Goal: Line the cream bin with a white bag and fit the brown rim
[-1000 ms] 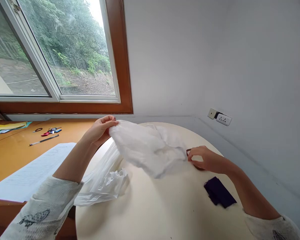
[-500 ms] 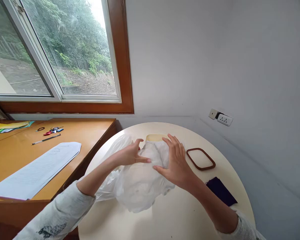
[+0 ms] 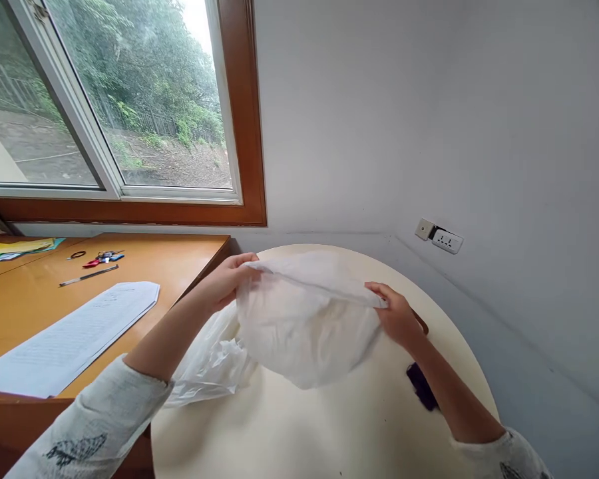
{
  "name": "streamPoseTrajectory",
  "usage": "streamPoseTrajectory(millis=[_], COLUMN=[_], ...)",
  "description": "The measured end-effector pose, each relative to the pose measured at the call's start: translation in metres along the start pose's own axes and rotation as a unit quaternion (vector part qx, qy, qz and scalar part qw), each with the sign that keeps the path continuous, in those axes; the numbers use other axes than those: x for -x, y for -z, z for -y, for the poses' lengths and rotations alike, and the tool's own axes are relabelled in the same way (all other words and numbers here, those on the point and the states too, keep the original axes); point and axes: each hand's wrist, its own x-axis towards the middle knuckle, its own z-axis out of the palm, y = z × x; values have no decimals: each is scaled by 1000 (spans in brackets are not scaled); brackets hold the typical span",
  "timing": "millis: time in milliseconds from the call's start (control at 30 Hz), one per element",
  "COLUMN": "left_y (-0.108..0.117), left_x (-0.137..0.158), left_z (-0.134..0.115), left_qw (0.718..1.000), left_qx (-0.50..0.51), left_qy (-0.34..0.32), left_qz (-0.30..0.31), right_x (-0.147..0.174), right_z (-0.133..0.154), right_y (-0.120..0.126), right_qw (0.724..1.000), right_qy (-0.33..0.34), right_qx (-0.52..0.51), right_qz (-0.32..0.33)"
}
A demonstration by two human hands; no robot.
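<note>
A thin white see-through cloth is stretched between my hands above the round table. My left hand pinches its upper left edge, with the thumb and fingers closed. At the upper right corner my right hand grips the same cloth. Folds run across its top edge, and the lower part hangs down in a curve. Just left of the cloth lies a crumpled clear plastic bag. The brown rounded frame is mostly hidden behind my right hand. Dark purple folded fabric rests beside my right forearm.
The cream round table stands against the wall. On the left, a wooden desk holds paper sheets, a pen, keys and coloured papers. A wall socket is at the right.
My hands have moved apart, left hand to the left and right hand to the right, and now hold the white cloth spread and raised. Before, they hovered over it with fingers apart.
</note>
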Motion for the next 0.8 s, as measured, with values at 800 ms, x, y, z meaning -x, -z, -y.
streamPoseTrajectory(millis=[800], left_y=[18], left_x=[6], left_z=[-9], left_qw=[964], left_qx=[-222], left_qy=[34], left_qz=[141], right_x=[-9], right_z=[5], right_y=[47], right_qw=[916], right_qy=[-196], right_qx=[-263], right_qz=[232])
